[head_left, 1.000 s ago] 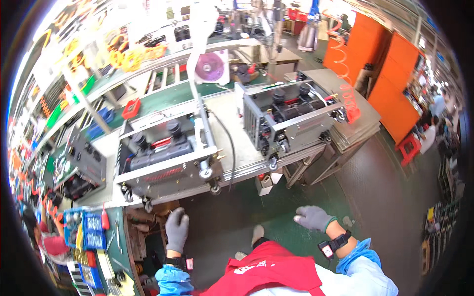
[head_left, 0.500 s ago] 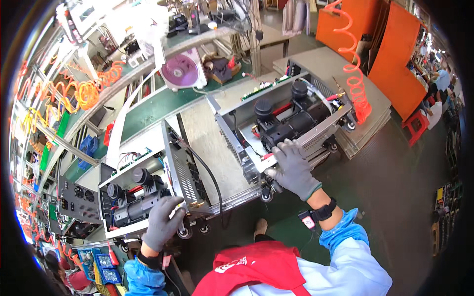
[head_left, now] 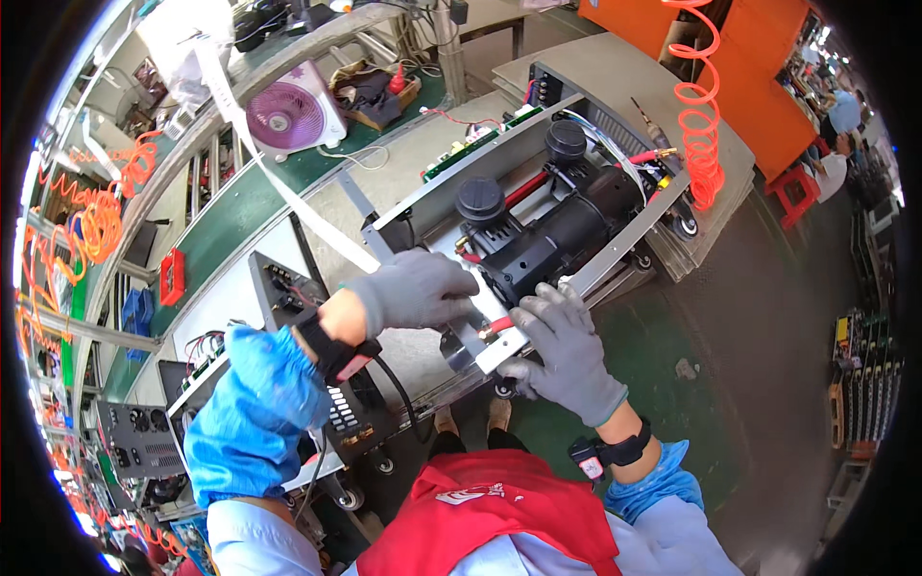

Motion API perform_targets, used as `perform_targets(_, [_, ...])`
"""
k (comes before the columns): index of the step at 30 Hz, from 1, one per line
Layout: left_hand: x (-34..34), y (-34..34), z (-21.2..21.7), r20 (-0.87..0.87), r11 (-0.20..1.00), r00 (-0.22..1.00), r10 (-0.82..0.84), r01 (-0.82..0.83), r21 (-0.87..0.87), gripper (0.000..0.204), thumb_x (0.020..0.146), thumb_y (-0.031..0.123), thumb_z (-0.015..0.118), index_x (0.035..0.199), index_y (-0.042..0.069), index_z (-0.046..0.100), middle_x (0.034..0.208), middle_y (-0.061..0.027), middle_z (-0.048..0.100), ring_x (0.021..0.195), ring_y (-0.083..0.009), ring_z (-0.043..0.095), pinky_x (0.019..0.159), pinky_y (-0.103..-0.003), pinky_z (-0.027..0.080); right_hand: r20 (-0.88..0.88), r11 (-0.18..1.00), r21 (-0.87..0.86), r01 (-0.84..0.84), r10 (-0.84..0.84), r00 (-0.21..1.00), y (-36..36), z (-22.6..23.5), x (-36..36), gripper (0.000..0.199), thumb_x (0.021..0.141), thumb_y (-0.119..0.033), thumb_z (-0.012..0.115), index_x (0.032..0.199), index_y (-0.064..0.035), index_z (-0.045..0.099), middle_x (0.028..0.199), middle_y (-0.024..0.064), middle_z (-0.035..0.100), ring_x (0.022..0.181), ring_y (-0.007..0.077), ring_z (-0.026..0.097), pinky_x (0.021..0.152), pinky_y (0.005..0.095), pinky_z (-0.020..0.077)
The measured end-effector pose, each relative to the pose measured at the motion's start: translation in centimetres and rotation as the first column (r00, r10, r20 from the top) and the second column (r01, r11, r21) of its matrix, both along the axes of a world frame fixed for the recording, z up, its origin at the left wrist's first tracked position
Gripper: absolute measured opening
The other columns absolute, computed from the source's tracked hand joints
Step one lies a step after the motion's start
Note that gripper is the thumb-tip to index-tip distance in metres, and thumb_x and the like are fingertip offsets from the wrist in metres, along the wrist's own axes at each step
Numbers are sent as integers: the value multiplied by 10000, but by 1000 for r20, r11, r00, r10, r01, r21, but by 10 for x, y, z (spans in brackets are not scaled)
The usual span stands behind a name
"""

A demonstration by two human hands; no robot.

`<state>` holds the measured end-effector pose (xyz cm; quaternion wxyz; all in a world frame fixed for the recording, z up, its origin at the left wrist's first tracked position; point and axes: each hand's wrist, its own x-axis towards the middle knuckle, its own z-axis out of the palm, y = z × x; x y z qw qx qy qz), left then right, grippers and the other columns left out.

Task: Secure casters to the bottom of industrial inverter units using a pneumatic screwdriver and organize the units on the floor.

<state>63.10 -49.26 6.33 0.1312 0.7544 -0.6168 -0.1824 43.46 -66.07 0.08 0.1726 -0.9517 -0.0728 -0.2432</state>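
Observation:
An open metal chassis (head_left: pixel 603 271) lies on the bench, holding a black motor-like cylinder (head_left: pixel 562 240) with two round black caps, one of them the nearer cap (head_left: pixel 480 200). My left hand (head_left: pixel 418 291), in a grey glove, reaches over the chassis's left end with fingers bent together; what lies under them is hidden. My right hand (head_left: pixel 565 355), also gloved in grey, is closed over the near rail of the chassis, its thumb on the near side. A red fitting (head_left: pixel 497 327) shows between the two hands at the rail's left corner.
A second chassis with a vented panel (head_left: pixel 351 408) stands left, partly behind my left arm. A purple fan (head_left: pixel 284 110) and a box of cloth (head_left: pixel 379 94) sit behind. An orange coiled hose (head_left: pixel 699 125) hangs at right above flat stacked sheets (head_left: pixel 725 178). Caster wheels (head_left: pixel 686 227) show below.
My left hand has left the second chassis and moved right to the larger-looking chassis's left end. My right hand stays at the rail. The view has shifted closer to this chassis.

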Motion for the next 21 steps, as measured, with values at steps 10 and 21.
perform_targets(10, [8,-26,-44,-6,976,994,-107,106,189,360,935,374,466,819,140,713,703,-150,654,701,-351,650,687,-462,513,-14,993,111,27,-25,1000,-4,-8,4,562,804,-582,612,1102,-108,655,1147,74,613,1201,273,538,1112,447,336])
perform_targets(21, [5,-29,-46,98,955,956,-277,262,138,249,917,303,516,802,148,673,664,-52,625,672,-276,609,684,-424,451,-49,990,133,42,-35,998,-8,-15,4,535,863,-616,532,1072,-143,668,1147,50,633,1210,238,537,1124,430,321])
